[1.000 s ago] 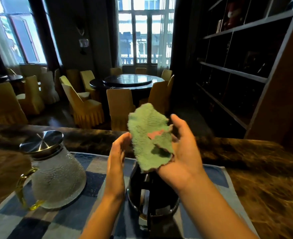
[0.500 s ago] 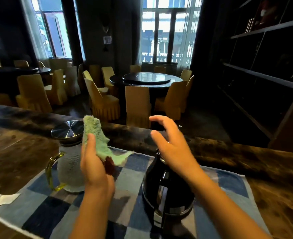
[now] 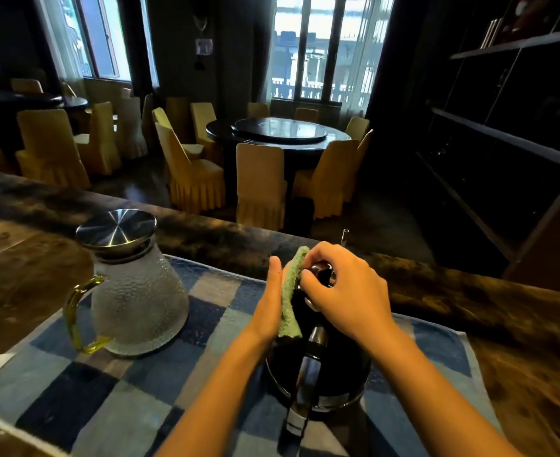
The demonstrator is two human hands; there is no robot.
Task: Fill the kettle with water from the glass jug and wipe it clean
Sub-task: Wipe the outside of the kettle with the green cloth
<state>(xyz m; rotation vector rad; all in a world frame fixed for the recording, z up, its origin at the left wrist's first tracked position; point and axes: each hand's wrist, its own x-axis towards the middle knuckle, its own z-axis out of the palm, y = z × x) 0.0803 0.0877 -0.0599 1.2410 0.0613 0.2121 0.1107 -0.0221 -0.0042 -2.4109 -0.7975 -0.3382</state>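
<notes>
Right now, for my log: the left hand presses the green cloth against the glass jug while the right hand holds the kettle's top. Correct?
No: in the head view the left hand presses the green cloth against the kettle, not the glass jug. The rest holds.

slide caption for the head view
Left hand presses a green cloth against the black kettle while right hand grips its top

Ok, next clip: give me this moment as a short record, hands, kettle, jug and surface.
left hand: flat, pressing green cloth against kettle, its left side
right hand: fingers curled on lid knob atop kettle
kettle: black, upright on checked mat
glass jug: steel lid on, left of kettle, apart, untouched
surface: checked mat on dark counter
</notes>
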